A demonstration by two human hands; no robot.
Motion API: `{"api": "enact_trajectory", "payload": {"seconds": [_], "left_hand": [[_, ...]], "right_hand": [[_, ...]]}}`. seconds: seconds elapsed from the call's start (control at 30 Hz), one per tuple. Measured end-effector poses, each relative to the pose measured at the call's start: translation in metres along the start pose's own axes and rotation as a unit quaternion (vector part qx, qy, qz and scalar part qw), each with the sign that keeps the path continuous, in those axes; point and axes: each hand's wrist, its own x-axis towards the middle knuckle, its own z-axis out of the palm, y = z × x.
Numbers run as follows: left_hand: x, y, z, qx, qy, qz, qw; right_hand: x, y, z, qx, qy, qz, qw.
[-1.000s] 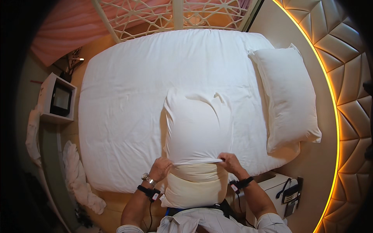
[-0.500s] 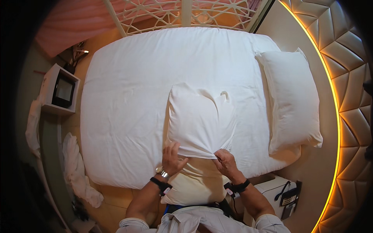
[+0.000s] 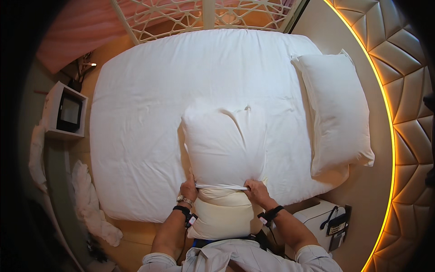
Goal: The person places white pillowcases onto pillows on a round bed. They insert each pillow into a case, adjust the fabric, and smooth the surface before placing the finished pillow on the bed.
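A white pillowcase (image 3: 222, 149) covers the far part of a cream pillow (image 3: 222, 220), whose bare near end rests against my body. My left hand (image 3: 189, 189) is closed on the left side of the pillowcase's open edge. On the right side of that same edge, my right hand (image 3: 258, 192) pinches the hem, so it stretches in a line between both hands. The far end of the case lies on the bed with a loose fold in it. Each wrist wears a black strap, and the left one also has a metal watch.
The white-sheeted bed (image 3: 136, 127) spans the middle. A second pillow (image 3: 337, 113) in a white case lies at its right end, by the padded wall (image 3: 410, 99). A nightstand (image 3: 312, 217) with a telephone (image 3: 336, 223) stands near right. Crumpled white cloth (image 3: 93, 208) lies on the left floor.
My left hand has gone from lying loosely on the case to gripping its edge. The hem is now pulled straight, and the case has shifted a little left and nearer.
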Motion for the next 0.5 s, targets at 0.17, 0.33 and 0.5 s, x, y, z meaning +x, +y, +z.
{"api": "enact_trajectory", "payload": {"seconds": [0.17, 0.33, 0.5], "left_hand": [[0.016, -0.021, -0.006, -0.196, -0.091, 0.008, 0.976], [0.049, -0.028, -0.006, -0.583, -0.059, -0.212, 0.782], [0.043, -0.027, 0.03, -0.554, -0.202, -0.182, 0.787]], "right_hand": [[0.006, -0.012, -0.03, 0.075, -0.077, 0.08, 0.991], [0.01, 0.003, -0.038, 0.013, 0.206, 0.149, 0.967], [0.015, 0.021, 0.018, 0.137, 0.063, 0.26, 0.954]]}}
